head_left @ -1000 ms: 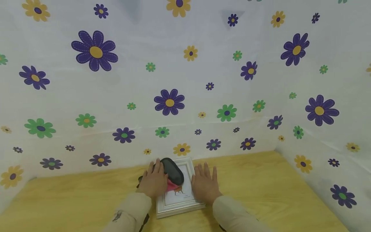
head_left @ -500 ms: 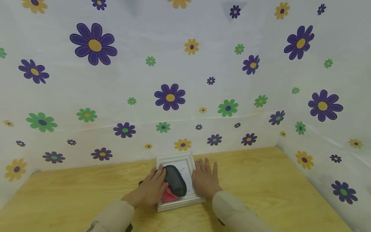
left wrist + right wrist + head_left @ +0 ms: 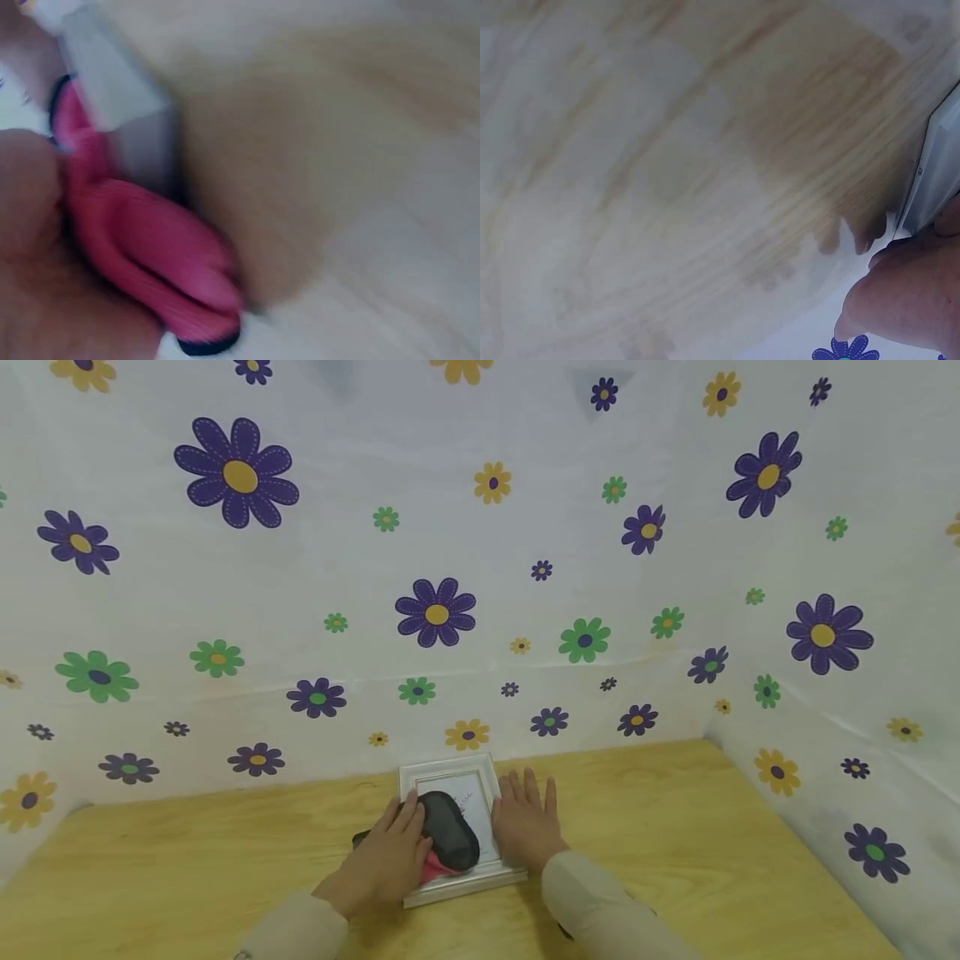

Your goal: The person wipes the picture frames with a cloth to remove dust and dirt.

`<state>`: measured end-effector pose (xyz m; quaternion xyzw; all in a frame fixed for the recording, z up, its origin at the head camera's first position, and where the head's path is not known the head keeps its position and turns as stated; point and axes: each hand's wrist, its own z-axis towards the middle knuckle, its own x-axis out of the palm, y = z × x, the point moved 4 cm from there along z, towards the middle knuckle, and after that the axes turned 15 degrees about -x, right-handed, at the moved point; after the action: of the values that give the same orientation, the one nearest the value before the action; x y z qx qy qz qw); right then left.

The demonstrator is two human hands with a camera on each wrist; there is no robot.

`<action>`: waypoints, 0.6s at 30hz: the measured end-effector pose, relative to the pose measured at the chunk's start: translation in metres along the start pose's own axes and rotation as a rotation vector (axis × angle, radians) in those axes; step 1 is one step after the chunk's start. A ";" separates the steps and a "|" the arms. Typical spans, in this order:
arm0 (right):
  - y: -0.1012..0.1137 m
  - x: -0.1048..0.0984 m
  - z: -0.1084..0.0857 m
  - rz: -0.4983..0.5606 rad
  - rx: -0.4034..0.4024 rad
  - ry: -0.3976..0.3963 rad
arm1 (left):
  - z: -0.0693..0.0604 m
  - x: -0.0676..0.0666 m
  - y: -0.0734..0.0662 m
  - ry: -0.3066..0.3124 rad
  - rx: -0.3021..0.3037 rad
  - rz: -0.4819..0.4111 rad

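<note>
A sleep mask, dark on top with a pink side, lies across a white picture frame on the table. My left hand rests on the mask's left part, its fingers extended over the dark cloth. In the left wrist view the pink side bulges past the frame's edge, folded beside the hand. Along the frame's right side lies my right hand, fingers straight and touching the border. Under the glass a pale print shows, partly covered by the mask.
A light wood-grain table carries the frame close to the back. White cloth walls with printed flowers rise behind the table and at the right. A dark strap end pokes out left of the frame.
My left hand has slid down toward the frame's near edge, drawing the mask with it and uncovering more of the frame's top. The right hand stays at the frame's right side.
</note>
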<state>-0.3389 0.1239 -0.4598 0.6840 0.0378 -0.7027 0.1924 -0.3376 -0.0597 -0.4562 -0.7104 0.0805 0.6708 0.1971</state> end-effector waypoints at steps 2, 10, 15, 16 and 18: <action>0.000 -0.001 0.000 0.005 -0.006 0.003 | 0.001 0.000 0.001 -0.033 -0.018 -0.004; 0.000 0.004 0.003 0.048 0.018 0.036 | 0.045 -0.004 0.017 -0.091 -0.136 0.020; -0.001 0.002 0.002 0.004 0.023 0.023 | 0.013 0.000 0.004 -0.091 -0.028 0.077; -0.001 0.002 0.002 -0.005 0.021 0.020 | 0.000 0.000 -0.001 -0.075 -0.007 0.062; -0.001 0.001 0.002 -0.009 0.014 0.014 | -0.026 -0.002 -0.008 -0.050 0.028 -0.001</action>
<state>-0.3410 0.1236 -0.4611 0.6902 0.0371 -0.6989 0.1841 -0.3110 -0.0629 -0.4519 -0.6906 0.0846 0.6871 0.2095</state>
